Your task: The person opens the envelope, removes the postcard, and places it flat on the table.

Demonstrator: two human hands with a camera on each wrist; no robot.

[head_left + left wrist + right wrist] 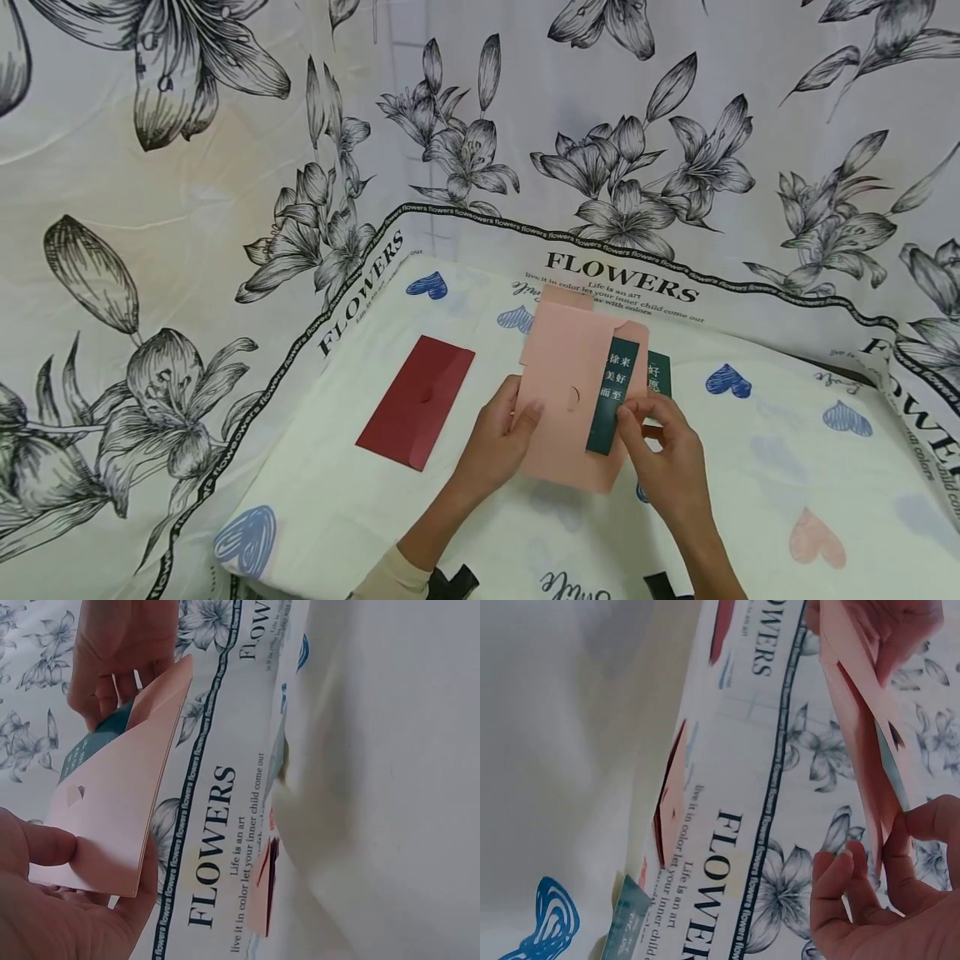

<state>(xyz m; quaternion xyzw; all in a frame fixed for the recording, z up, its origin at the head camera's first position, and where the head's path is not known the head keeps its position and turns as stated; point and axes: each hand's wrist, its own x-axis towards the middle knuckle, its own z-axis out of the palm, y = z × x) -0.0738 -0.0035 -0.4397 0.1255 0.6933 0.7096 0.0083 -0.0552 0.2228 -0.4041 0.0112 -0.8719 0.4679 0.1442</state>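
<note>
The far and left sides are closed off by flower-printed fabric (517, 50); the table (337, 517) is covered in white, heart-patterned cloth. A pink envelope (551, 425) is held up over it by the left hand (495, 437), thumb in front. At left, a red envelope (408, 417) is laid flat. A green card (609, 412) — partly inside the pink one's right opening — is pinched by the right hand (671, 450).

2 hands (487, 450) (671, 454); 2 pink envs. (555, 358) (566, 297), near + far; 1 red env. (408, 408), left; 2 green cards (613, 400) (660, 371), near + far.
</note>
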